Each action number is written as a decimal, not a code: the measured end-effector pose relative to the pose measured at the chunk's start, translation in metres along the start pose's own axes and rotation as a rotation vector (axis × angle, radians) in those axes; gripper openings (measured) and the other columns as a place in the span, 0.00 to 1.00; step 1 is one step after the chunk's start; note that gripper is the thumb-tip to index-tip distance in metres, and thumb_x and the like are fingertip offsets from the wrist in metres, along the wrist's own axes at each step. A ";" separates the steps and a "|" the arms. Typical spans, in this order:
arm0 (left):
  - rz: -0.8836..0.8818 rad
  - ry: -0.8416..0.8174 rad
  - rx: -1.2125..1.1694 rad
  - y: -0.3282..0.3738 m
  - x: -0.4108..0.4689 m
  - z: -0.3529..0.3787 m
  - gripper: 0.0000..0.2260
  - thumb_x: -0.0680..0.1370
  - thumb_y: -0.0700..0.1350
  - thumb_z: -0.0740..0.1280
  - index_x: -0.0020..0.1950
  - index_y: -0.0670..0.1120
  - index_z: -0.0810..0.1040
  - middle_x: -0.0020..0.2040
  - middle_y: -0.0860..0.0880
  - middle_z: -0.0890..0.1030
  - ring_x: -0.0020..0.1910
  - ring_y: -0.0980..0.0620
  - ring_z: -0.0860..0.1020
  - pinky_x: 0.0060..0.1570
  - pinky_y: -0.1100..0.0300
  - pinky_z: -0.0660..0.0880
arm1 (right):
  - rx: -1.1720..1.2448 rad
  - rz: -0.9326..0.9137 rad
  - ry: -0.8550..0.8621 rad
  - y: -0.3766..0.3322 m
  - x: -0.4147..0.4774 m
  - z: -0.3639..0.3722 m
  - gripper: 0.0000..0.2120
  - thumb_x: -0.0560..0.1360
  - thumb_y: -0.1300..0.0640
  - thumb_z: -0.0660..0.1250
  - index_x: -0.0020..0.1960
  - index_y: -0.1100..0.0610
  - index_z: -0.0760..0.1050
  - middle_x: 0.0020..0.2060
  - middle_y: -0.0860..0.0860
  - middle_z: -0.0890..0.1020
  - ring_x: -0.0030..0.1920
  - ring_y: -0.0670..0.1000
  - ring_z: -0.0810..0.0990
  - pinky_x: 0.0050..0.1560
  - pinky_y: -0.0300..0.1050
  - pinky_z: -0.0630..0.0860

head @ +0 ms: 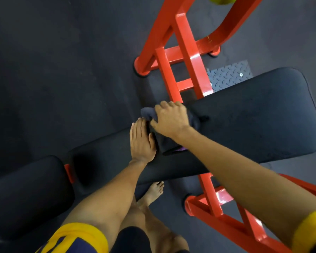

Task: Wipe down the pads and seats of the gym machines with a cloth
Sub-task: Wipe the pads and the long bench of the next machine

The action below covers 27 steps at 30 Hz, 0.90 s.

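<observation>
A dark cloth (167,143) lies bunched on the long black bench pad (254,115) of a red gym machine. My right hand (169,119) presses down on the cloth near the pad's left end, fingers curled over it. My left hand (141,141) lies flat on the narrower black pad section (106,152) just left of the cloth, fingers together, its thumb side touching the cloth's edge. A second black pad (26,194) sits at the lower left.
The red steel frame (186,52) runs under the bench from top to bottom right. A black tread plate (228,75) lies behind the pad. My bare foot (153,192) stands on the dark rubber floor (62,70). A yellow-green object (221,0) shows at the top edge.
</observation>
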<state>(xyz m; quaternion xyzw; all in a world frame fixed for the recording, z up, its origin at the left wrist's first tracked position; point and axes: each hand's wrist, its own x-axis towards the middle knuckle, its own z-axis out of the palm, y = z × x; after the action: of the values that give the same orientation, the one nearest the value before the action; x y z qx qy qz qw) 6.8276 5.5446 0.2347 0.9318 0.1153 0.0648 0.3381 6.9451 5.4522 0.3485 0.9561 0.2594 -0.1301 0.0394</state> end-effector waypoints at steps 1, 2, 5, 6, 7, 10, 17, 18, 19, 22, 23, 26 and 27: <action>-0.007 -0.015 0.000 0.002 0.001 -0.001 0.25 0.83 0.47 0.51 0.76 0.37 0.65 0.75 0.40 0.69 0.76 0.43 0.66 0.79 0.46 0.55 | -0.003 0.033 0.077 0.018 -0.007 -0.002 0.17 0.69 0.43 0.65 0.47 0.56 0.81 0.43 0.55 0.83 0.45 0.60 0.83 0.51 0.53 0.74; -0.012 -0.030 0.001 0.003 0.001 -0.003 0.25 0.82 0.47 0.51 0.77 0.37 0.64 0.76 0.41 0.69 0.76 0.43 0.65 0.79 0.46 0.54 | 0.008 0.066 0.123 0.033 -0.015 -0.005 0.17 0.69 0.44 0.64 0.46 0.56 0.81 0.43 0.55 0.83 0.45 0.60 0.82 0.54 0.53 0.74; -0.017 -0.043 -0.004 0.003 0.001 -0.007 0.26 0.81 0.46 0.52 0.78 0.38 0.63 0.76 0.42 0.68 0.77 0.44 0.65 0.79 0.46 0.53 | 0.044 0.149 0.213 0.050 -0.023 -0.006 0.19 0.70 0.45 0.64 0.53 0.57 0.81 0.51 0.54 0.84 0.56 0.58 0.81 0.69 0.54 0.68; -0.022 -0.051 0.000 0.003 0.002 -0.008 0.26 0.81 0.45 0.53 0.78 0.38 0.63 0.76 0.42 0.68 0.77 0.44 0.64 0.80 0.46 0.53 | 0.062 0.177 0.226 0.043 -0.023 -0.003 0.20 0.71 0.46 0.64 0.56 0.57 0.81 0.55 0.55 0.83 0.61 0.59 0.79 0.72 0.55 0.66; -0.026 -0.062 0.005 0.004 0.003 -0.007 0.26 0.81 0.45 0.53 0.78 0.38 0.62 0.76 0.42 0.67 0.77 0.44 0.64 0.80 0.46 0.52 | 0.077 0.188 0.226 0.031 -0.025 0.003 0.22 0.71 0.47 0.65 0.60 0.58 0.80 0.61 0.55 0.82 0.66 0.60 0.77 0.74 0.56 0.63; -0.024 -0.089 0.006 0.004 0.001 -0.006 0.25 0.82 0.44 0.53 0.78 0.37 0.62 0.77 0.41 0.66 0.78 0.44 0.63 0.79 0.46 0.52 | 0.097 0.092 0.181 -0.001 -0.052 0.022 0.30 0.75 0.51 0.63 0.76 0.59 0.70 0.77 0.56 0.69 0.78 0.62 0.63 0.80 0.58 0.56; 0.041 -0.130 -0.016 0.017 0.015 -0.012 0.26 0.80 0.44 0.54 0.78 0.39 0.62 0.76 0.42 0.67 0.76 0.46 0.64 0.79 0.46 0.51 | 0.082 0.250 0.309 0.037 -0.112 0.011 0.33 0.75 0.57 0.64 0.80 0.54 0.65 0.80 0.54 0.63 0.80 0.58 0.61 0.81 0.56 0.54; 0.073 -0.141 -0.032 0.025 0.020 -0.009 0.26 0.80 0.44 0.54 0.78 0.39 0.63 0.75 0.42 0.68 0.76 0.46 0.64 0.79 0.46 0.53 | 0.101 0.323 0.343 0.041 -0.106 0.006 0.33 0.74 0.57 0.62 0.80 0.54 0.65 0.80 0.55 0.63 0.80 0.59 0.61 0.81 0.57 0.53; 0.082 -0.132 -0.046 0.031 0.023 -0.008 0.25 0.80 0.44 0.54 0.78 0.39 0.64 0.75 0.42 0.69 0.75 0.46 0.65 0.78 0.46 0.55 | 0.129 0.376 0.365 0.036 -0.096 0.003 0.34 0.73 0.57 0.62 0.79 0.55 0.65 0.80 0.55 0.63 0.80 0.59 0.61 0.81 0.57 0.52; 0.099 -0.103 -0.082 0.046 0.033 0.000 0.23 0.81 0.44 0.55 0.75 0.39 0.67 0.74 0.42 0.72 0.73 0.45 0.68 0.74 0.41 0.62 | 0.189 0.405 0.431 0.013 -0.084 0.015 0.31 0.74 0.60 0.64 0.78 0.57 0.68 0.79 0.56 0.64 0.80 0.61 0.61 0.81 0.58 0.53; 0.123 -0.114 -0.096 0.045 0.032 0.000 0.22 0.81 0.43 0.56 0.75 0.38 0.67 0.74 0.42 0.72 0.73 0.45 0.68 0.73 0.41 0.63 | 0.184 0.365 0.429 0.006 -0.092 0.024 0.31 0.75 0.62 0.65 0.78 0.58 0.68 0.80 0.56 0.64 0.80 0.60 0.61 0.81 0.57 0.53; 0.239 -0.181 -0.128 0.050 0.040 -0.006 0.24 0.81 0.42 0.58 0.77 0.36 0.65 0.76 0.40 0.69 0.75 0.43 0.66 0.74 0.44 0.62 | 0.142 0.323 0.415 0.012 -0.140 0.040 0.32 0.75 0.61 0.68 0.79 0.56 0.67 0.80 0.55 0.64 0.80 0.59 0.62 0.80 0.56 0.56; 0.263 -0.181 -0.128 0.054 0.045 -0.005 0.24 0.82 0.44 0.57 0.76 0.36 0.65 0.75 0.40 0.69 0.74 0.41 0.67 0.74 0.44 0.63 | 0.127 0.340 0.434 0.020 -0.154 0.038 0.33 0.75 0.60 0.69 0.79 0.55 0.67 0.80 0.55 0.64 0.80 0.58 0.62 0.80 0.56 0.57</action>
<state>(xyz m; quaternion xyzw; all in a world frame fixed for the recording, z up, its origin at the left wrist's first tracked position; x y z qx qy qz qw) 6.8794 5.5192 0.2755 0.9173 -0.0428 0.0316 0.3946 6.8183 5.3544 0.3535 0.9920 0.0890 0.0703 -0.0557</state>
